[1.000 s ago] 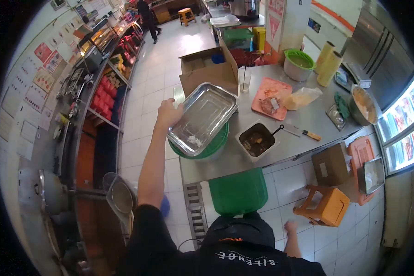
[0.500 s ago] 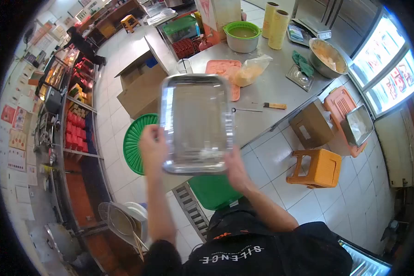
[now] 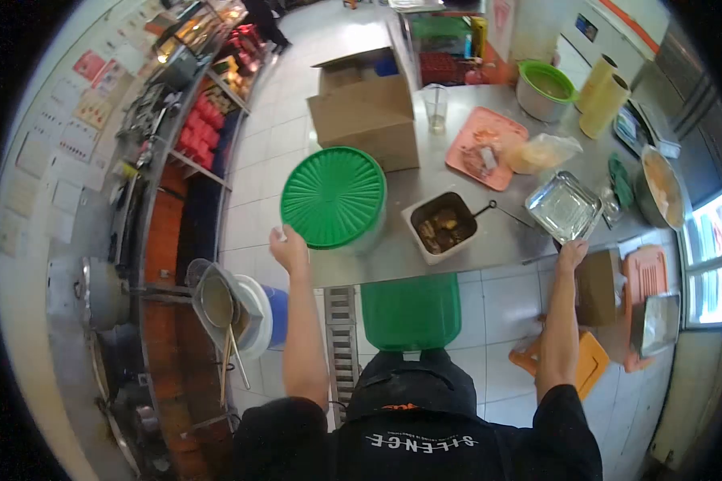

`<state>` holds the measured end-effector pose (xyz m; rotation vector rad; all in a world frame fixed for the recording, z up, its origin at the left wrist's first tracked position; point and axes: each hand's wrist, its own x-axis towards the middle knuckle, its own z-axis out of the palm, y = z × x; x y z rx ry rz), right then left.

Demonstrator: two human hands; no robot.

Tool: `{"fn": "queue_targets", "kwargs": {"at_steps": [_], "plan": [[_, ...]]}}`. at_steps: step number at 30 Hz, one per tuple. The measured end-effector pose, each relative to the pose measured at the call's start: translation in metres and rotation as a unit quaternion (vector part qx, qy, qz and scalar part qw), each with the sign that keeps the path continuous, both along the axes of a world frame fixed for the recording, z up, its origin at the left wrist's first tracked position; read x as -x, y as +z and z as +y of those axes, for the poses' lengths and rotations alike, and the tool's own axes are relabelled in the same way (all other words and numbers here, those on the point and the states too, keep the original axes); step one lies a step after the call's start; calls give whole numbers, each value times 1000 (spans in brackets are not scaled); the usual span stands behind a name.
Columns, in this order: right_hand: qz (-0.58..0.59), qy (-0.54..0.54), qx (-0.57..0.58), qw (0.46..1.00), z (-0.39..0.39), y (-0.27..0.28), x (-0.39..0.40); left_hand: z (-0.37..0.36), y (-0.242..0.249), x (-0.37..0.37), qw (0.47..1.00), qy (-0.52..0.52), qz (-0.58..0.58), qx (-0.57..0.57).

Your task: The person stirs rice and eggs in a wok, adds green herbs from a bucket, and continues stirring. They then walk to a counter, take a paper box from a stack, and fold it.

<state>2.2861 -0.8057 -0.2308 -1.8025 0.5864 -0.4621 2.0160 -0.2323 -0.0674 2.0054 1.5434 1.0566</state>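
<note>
Now that the metal tray point(image 3: 565, 207) has swung clear, the green lid point(image 3: 334, 196) shows whole. Clock centred on the sauce tub point(image 3: 444, 228):

- Tray at about three o'clock, by the near edge of the surface point(image 3: 505, 242). Half a second ago it was up between both hands. Whether it rests fully or is partly held up, cannot tell.
- Right hand point(image 3: 571, 253), between three and four: fingers closed on the tray's near corner; it alone carries the grip now.
- Left hand point(image 3: 290, 252), about nine: off the tray, just beside the lid's near rim. Fingers drawn together, apparently pinching a small white scrap point(image 3: 280, 234); too small to name. White bits lay in the tray earlier; none made out there now.
- Lid between nine and ten; cardboard box point(image 3: 365, 120) at eleven; pink tray point(image 3: 465, 152) at one; pale bag point(image 3: 541, 152) toward two.

Meaning, as I judge it: the hands now work separately, tray parked to one side, lid uncovered.
</note>
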Motion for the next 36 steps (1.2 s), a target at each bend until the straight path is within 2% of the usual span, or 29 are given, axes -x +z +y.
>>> {"fn": "queue_targets", "kwargs": {"at_steps": [1,2,5,6,7,8,9,10,11,12,13,14,15,17,20,21,23,26,27,29,30,32,33,36], "plan": [[0,-9,-92,996,1,-21,-19,19,1,3,995,-62,-43,68],[6,0,-168,986,8,-17,-27,28,3,5,979,-124,-88,138],[42,45,-359,931,37,24,-26,30,30,7,984,-148,-2,101],[136,-3,-219,966,48,51,-18,28,36,6,986,-144,-6,84],[223,-53,-67,971,57,83,-8,24,40,6,988,-139,-10,71],[296,-105,89,945,72,105,2,24,40,8,989,-132,-15,59],[123,-129,270,946,93,108,18,40,7,6,992,-99,-41,62],[-59,-151,431,888,122,112,36,47,0,6,967,-120,-105,199],[-194,-31,411,890,165,139,61,54,-3,5,918,-145,-166,330],[-302,115,368,872,208,166,85,60,-6,5,847,-169,-217,454],[-226,313,150,910,260,202,122,61,-6,6,840,-180,-240,453],[-243,436,224,837,296,222,141,55,-4,7,832,-191,-259,452],[-260,555,268,743,331,241,160,53,-1,11,824,-202,-275,452],[-380,613,415,555,381,252,166,58,2,30,807,-234,-287,459],[-298,766,435,367,408,239,172,90,-9,67,793,-265,-294,463],[-330,755,440,357,415,239,181,95,-17,81,789,-268,-296,468],[-396,728,451,331,425,239,203,97,-2,105,754,-281,-302,511],[-439,683,526,254,433,255,232,91,20,137,723,-276,-303,556],[-408,701,534,238,434,263,244,91,25,146,717,-271,-302,567],[-344,733,549,207,438,288,265,95,32,161,656,-259,-356,613],[-356,722,538,248,440,300,270,95,32,168,622,-251,-381,637],[-372,699,512,333,439,324,286,100,22,186,610,-245,-371,656],[-337,698,483,408,439,340,289,101,18,192,604,-242,-367,665],[-205,650,372,630,446,380,272,85,12,201,761,-223,-233,564]]}}
